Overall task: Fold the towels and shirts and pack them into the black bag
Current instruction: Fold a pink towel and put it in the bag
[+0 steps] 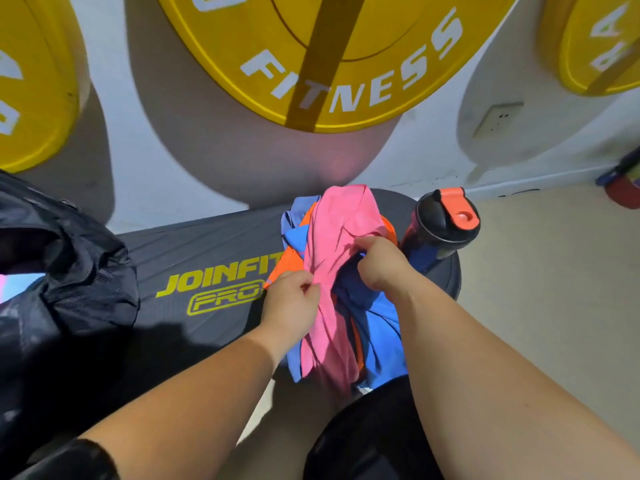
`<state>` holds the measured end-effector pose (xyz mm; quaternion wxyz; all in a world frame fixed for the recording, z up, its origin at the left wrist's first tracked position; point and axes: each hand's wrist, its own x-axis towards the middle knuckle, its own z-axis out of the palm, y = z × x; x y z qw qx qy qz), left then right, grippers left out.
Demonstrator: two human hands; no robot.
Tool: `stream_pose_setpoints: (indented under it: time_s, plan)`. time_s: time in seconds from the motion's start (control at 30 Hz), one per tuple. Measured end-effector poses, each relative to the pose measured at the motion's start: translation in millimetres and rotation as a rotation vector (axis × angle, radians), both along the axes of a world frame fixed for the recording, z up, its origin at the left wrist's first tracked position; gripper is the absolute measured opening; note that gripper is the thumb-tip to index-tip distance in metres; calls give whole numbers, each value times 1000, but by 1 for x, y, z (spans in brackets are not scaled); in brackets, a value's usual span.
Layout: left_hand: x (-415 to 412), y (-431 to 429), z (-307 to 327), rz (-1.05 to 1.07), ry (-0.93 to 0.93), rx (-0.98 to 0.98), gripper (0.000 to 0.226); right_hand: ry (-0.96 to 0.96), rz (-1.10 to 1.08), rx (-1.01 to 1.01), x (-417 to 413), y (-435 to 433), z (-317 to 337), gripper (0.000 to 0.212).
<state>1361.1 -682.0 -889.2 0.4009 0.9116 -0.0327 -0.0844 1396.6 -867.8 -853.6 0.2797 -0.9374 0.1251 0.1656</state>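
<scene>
On the black bench (207, 244) I see the black bag (69, 271) at left, the blue and orange heap (381, 327) at right, and on it the pink cloth (339, 230), which my left hand (291, 303) pinches and my right hand (381, 261) grips, perhaps with blue fabric.

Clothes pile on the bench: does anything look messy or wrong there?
The pink cloth, blue cloth and orange cloth lie crumpled together on the bench, unfolded. The left hand and right hand grip the pink cloth. The bottle stands upright.
</scene>
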Motion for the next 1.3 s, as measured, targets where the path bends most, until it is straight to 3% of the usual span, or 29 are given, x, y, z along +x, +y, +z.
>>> stream_pose_setpoints:
  time_s: [0.13,0.27,0.47,0.53,0.67,0.8,1.03,1.2,1.3]
  plan:
    - [-2,35,50,102,18,-337,22,-176,103,30,-2,23,17,50]
    - [-12,75,107,131,-30,-473,18,-327,277,15,-6,63,22,38]
    - [-20,127,158,195,-113,-469,17,-470,439,-206,-21,108,20,17]
    - [-20,142,169,228,-137,-435,18,-402,453,-236,-23,108,28,21]
    - [-12,180,169,232,-166,-108,16,-241,458,-398,-23,82,46,25]
    - [-11,204,166,239,-167,-81,19,-176,412,-511,-24,50,65,22]
    - [-8,222,174,265,-185,-208,27,-391,141,-188,-24,14,106,13]
    - [-12,221,186,142,-171,-229,18,-487,-141,622,-40,15,143,19]
    - [-14,218,190,76,-104,-264,17,-499,-208,872,-51,17,162,21]
